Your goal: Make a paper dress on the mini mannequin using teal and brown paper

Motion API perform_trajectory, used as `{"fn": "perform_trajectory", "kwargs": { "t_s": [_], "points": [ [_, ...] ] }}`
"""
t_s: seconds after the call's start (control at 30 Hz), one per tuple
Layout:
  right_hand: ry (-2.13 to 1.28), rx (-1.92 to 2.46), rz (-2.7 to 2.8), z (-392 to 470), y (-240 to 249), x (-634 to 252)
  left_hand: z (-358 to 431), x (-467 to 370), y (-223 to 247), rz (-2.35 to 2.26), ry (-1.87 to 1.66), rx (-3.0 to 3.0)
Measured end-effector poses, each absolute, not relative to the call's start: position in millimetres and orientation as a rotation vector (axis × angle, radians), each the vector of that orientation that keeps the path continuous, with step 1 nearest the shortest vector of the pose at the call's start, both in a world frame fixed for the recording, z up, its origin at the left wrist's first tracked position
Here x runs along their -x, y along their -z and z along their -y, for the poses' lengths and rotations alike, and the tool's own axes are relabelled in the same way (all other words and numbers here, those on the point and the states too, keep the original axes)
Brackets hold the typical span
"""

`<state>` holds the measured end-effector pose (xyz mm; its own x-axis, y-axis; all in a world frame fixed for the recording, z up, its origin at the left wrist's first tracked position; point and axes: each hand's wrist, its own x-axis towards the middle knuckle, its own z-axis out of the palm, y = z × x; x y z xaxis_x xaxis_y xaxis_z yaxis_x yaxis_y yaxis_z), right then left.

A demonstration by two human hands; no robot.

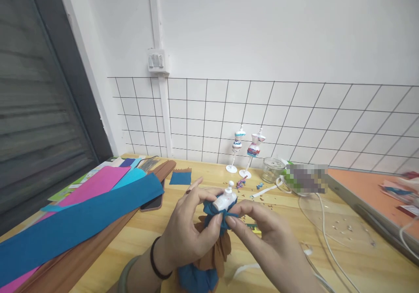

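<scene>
A small white dress form (224,202) stands between my hands, its neck knob and shoulders bare. Blue fabric (209,207) wraps its chest, and brown cloth with a cut edge (209,256) hangs lower, over more blue cloth (198,280). My left hand (191,223) is closed around the form's left side, thumb pressed on the front of the blue fabric. Thumb and forefinger of my right hand (265,227) pinch a twisted end of the blue fabric at the chest. The form's back and stand are hidden.
At left lie long strips of blue cloth (98,219), pink cloth (98,182) and brown cloth (108,245), partly over a phone (152,202). Two small dress forms (237,147) stand by the wall near a glass jar (273,171). Scraps and a white cable (324,232) lie right.
</scene>
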<state>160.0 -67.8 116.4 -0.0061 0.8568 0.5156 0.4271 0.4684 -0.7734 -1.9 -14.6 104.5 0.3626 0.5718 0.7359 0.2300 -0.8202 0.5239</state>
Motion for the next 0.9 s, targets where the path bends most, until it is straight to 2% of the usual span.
{"fn": "perform_trajectory", "kwargs": {
  "t_s": [0.17, 0.37, 0.9],
  "points": [
    [-0.396, 1.086, 1.685, 68.4, -118.9, -158.4, 14.0, 2.2, -103.2, -0.685, -1.448, -2.303],
    [-0.521, 1.137, 1.623, 70.2, -115.7, -158.5, 13.8, 1.2, -103.4, -0.646, -1.449, -2.294],
    [-0.431, 1.145, 1.607, 68.7, -120.8, -158.2, 16.1, 2.1, -106.2, -0.64, -1.375, -2.331]
  ]
}}
